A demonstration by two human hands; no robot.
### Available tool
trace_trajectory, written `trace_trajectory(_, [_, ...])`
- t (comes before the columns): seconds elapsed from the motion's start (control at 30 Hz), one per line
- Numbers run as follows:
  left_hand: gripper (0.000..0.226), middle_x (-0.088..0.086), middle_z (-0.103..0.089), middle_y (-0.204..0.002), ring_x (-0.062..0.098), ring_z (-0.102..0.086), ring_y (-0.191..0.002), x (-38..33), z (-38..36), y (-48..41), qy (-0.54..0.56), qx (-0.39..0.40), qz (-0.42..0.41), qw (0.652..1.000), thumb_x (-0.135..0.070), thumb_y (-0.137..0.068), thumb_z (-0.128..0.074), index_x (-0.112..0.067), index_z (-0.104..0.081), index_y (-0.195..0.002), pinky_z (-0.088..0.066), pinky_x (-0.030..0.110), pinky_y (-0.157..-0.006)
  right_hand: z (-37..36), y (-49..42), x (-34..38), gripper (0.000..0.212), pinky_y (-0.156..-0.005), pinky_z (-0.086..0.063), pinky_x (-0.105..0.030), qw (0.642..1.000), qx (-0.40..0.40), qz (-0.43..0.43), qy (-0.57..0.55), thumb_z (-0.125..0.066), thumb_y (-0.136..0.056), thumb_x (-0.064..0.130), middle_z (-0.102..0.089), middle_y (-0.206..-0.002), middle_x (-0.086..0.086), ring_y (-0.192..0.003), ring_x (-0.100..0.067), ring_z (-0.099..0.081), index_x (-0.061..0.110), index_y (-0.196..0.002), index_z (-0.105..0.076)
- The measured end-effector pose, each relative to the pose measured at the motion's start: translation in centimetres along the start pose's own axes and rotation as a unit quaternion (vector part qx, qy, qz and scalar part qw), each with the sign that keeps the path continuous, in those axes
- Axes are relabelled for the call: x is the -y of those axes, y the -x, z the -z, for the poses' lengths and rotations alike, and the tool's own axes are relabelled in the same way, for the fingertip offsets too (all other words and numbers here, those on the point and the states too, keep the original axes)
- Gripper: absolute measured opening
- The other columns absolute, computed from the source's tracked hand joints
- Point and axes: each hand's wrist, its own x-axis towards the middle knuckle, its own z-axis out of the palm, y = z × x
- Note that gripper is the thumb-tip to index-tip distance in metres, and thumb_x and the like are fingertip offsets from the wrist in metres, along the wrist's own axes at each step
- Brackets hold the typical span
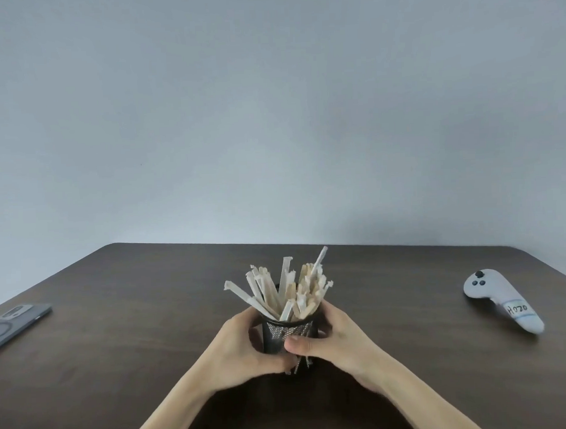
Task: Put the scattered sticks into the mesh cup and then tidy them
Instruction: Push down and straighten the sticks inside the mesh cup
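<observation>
A black mesh cup (288, 331) stands on the dark wooden table (135, 350), near the front middle. Several pale sticks (288, 288) stand in it, fanned out and leaning at different angles, one reaching higher than the rest. My left hand (239, 349) wraps the cup's left side. My right hand (329, 338) wraps its right side, with the thumb laid across the front of the mesh. The lower part of the cup is hidden by my fingers. No loose sticks show on the table.
A grey phone (17, 323) lies face down at the table's left edge. A white hand controller (502, 298) with a handwritten label lies at the right. A plain grey wall rises behind the table's far edge.
</observation>
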Motion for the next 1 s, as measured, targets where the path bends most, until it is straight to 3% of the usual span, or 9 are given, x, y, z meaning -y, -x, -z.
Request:
trace_trajectory(0.2, [0.052,-0.004,-0.081,-0.105,0.013,-0.077,-0.094,0.0,-0.1,0.0,-0.002,-0.002,0.006,1.000,-0.013,-0.065,-0.087,-0.028,-0.072,-0.112,-0.062,0.049,-0.087,-0.3,0.2,-0.2,0.054,-0.089,-0.051,-0.018,1.000,-0.020,0.010,0.016,-0.088,-0.077,0.020,-0.074,-0.115,0.018,-0.107,0.000,-0.068,0.028,-0.124,-0.063])
trace_trajectory(0.4, [0.051,-0.005,-0.081,-0.101,0.013,-0.078,-0.091,0.0,-0.3,0.8,0.003,-0.004,0.010,1.000,-0.011,-0.065,-0.085,-0.026,-0.071,-0.111,-0.063,0.043,-0.086,-0.7,0.8,-0.3,0.057,-0.098,-0.049,-0.016,0.999,-0.012,0.025,0.029,-0.086,-0.080,0.019,-0.072,-0.122,0.019,-0.115,0.003,-0.065,0.029,-0.129,-0.060])
trace_trajectory(0.53, [0.050,-0.001,-0.081,-0.101,0.022,-0.078,-0.090,0.0,-0.4,0.4,0.015,-0.004,0.020,1.000,-0.012,-0.065,-0.085,-0.026,-0.071,-0.111,-0.063,0.047,-0.085,-0.8,0.8,-0.2,0.056,-0.099,-0.050,-0.025,0.999,-0.018,0.022,0.023,-0.085,-0.082,0.018,-0.072,-0.123,0.016,-0.115,-0.003,-0.066,0.029,-0.130,-0.058])
trace_trajectory(0.73, [0.047,0.000,-0.080,-0.094,0.011,-0.073,-0.077,0.1,-0.2,0.4,0.027,0.015,0.026,0.999,-0.008,-0.067,-0.085,-0.020,-0.071,-0.110,-0.061,0.035,-0.074,-0.4,1.1,0.1,0.059,-0.112,-0.044,-0.034,0.999,0.018,0.027,0.017,-0.082,-0.085,0.020,-0.067,-0.130,0.017,-0.124,-0.002,-0.061,0.027,-0.135,-0.054])
trace_trajectory(0.8, [0.051,-0.002,-0.080,-0.096,0.011,-0.073,-0.077,0.1,0.0,0.2,0.029,0.018,0.027,0.999,-0.010,-0.067,-0.087,-0.022,-0.071,-0.113,-0.061,0.035,-0.076,0.4,1.0,0.8,0.061,-0.117,-0.038,-0.039,0.998,0.039,0.044,-0.013,-0.081,-0.084,0.031,-0.064,-0.137,0.013,-0.132,-0.006,-0.056,0.026,-0.139,-0.053])
trace_trajectory(0.9, [0.055,-0.007,-0.081,-0.104,0.011,-0.077,-0.086,0.2,0.2,0.1,0.028,0.014,0.032,0.999,-0.011,-0.067,-0.089,-0.025,-0.069,-0.116,-0.062,0.034,-0.083,1.5,0.4,2.4,0.078,-0.119,-0.034,-0.037,0.988,-0.020,0.043,-0.144,-0.075,-0.075,0.066,-0.059,-0.145,0.008,-0.137,-0.007,-0.051,0.029,-0.141,-0.054])
trace_trajectory(1.0, [0.056,-0.007,-0.081,-0.107,0.016,-0.079,-0.095,0.2,0.2,0.0,0.028,0.017,0.030,0.999,-0.008,-0.069,-0.089,-0.026,-0.068,-0.118,-0.062,0.034,-0.088,2.2,-0.2,3.9,0.070,-0.108,-0.044,-0.033,0.962,-0.080,0.045,-0.259,-0.061,-0.079,0.060,-0.066,-0.137,-0.002,-0.128,-0.012,-0.060,0.022,-0.139,-0.057])
